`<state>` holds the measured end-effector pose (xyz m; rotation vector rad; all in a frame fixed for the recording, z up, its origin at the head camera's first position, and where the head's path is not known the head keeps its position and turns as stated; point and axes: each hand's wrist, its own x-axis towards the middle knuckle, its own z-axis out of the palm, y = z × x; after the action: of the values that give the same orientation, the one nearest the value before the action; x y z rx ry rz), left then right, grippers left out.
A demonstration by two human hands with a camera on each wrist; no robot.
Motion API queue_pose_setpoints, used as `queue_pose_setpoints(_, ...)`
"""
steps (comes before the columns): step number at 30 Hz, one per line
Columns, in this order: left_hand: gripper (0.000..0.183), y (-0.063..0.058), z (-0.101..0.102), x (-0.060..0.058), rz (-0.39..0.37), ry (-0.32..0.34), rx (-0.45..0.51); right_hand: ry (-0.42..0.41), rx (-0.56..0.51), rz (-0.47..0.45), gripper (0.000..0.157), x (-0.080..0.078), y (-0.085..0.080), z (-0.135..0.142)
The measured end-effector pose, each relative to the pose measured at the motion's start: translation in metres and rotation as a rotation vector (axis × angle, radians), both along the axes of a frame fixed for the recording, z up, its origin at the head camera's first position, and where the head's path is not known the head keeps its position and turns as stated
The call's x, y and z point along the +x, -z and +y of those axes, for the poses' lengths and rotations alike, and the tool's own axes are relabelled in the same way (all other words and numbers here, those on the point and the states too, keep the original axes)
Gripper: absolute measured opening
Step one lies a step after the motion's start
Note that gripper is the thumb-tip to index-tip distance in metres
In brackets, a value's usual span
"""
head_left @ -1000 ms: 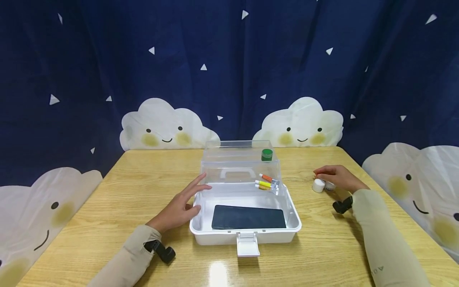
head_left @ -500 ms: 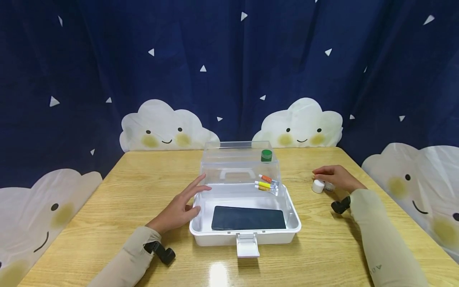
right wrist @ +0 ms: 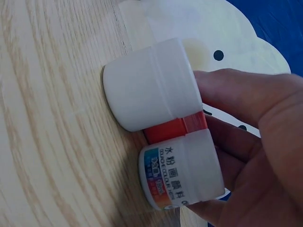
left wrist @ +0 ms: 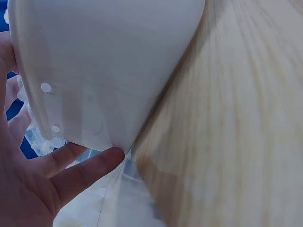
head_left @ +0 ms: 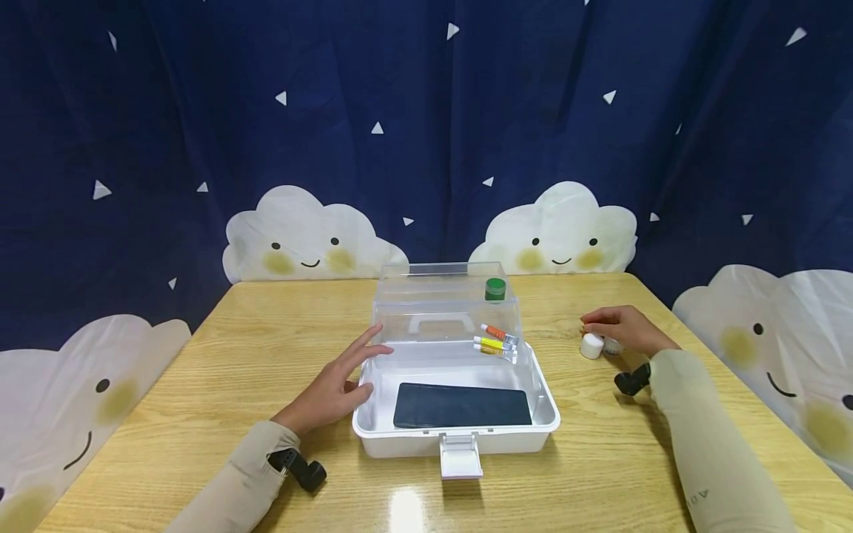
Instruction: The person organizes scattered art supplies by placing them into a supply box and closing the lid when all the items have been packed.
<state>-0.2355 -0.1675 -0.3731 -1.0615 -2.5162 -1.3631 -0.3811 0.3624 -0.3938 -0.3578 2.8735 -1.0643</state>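
Note:
A white plastic box (head_left: pixel 380 444) stands on the table with its clear lid (head_left: pixel 433 289) raised at the back. My left hand (head_left: pixel 333 385) rests at the box's left side, thumb at the rim and fingers spread along the back corner. To the right of the box, my right hand (head_left: pixel 629 328) reaches over two white-lidded jars. In the right wrist view, its thumb and fingers pinch a red paint jar (right wrist: pixel 165 131), mostly hidden behind a white jar (right wrist: pixel 142 87) and a labelled gouache jar (right wrist: pixel 180 170).
A flat dark rectangular object (head_left: pixel 462 406) lies in the box. Several paint tubes (head_left: pixel 496 343) in orange, yellow and ochre sit at its back right. A green jar (head_left: pixel 495 289) shows by the raised lid. The white latch (head_left: pixel 460 455) hangs down in front.
My right hand has shifted very slightly left at the jars. The left hand stays where it was on the box.

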Motion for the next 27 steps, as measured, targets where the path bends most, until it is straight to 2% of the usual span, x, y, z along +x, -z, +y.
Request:
queue_pose_setpoints(17, 0.053, 0.0019, -0.0004, -0.0017, 0.015, 0.013, 0.008, 0.079, 0.0, 0.006, 0.046, -0.0035, 0.0068, -0.0016)
queue_pose_setpoints(27, 0.053, 0.0012, -0.0004, -0.001, 0.007, 0.001, 0.0, 0.073, -0.007, -0.026, 0.055, -0.0004, 0.0007, -0.0025)
